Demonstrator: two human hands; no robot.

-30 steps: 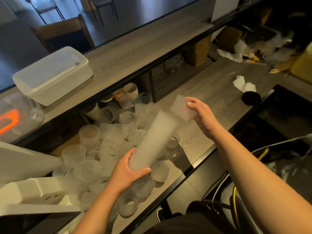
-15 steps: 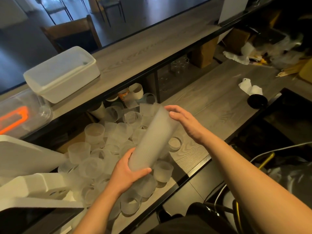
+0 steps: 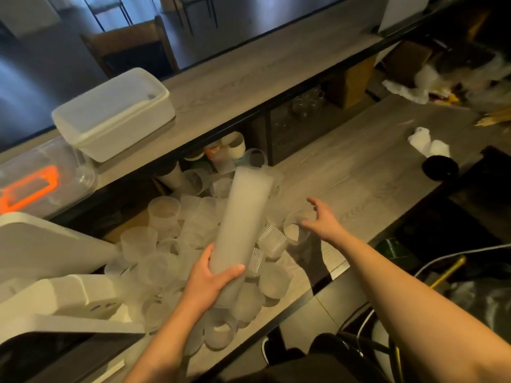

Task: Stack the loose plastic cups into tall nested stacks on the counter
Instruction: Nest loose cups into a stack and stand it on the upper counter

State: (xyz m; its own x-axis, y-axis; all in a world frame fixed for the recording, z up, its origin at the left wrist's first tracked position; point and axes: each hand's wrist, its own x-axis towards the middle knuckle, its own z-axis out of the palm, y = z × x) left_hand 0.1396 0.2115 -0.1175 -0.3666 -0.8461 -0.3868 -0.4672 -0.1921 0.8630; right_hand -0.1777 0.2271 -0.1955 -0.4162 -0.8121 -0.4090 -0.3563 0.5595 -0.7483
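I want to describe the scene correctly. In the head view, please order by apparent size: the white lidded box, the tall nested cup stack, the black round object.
1. White lidded box and tall nested cup stack: similar extent, and the stack is nearer the camera, so I do not rank them.
2. Black round object, clearly smallest.

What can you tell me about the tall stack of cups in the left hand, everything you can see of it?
The tall stack of cups is a long column of nested frosted, translucent plastic cups, so tightly packed that it reads as one smooth whitish tube. It tilts, top leaning away and to the right, above the loose cups on the counter. The left hand grips it near the lower end, fingers and thumb wrapped round. Nothing else visibly touches it.
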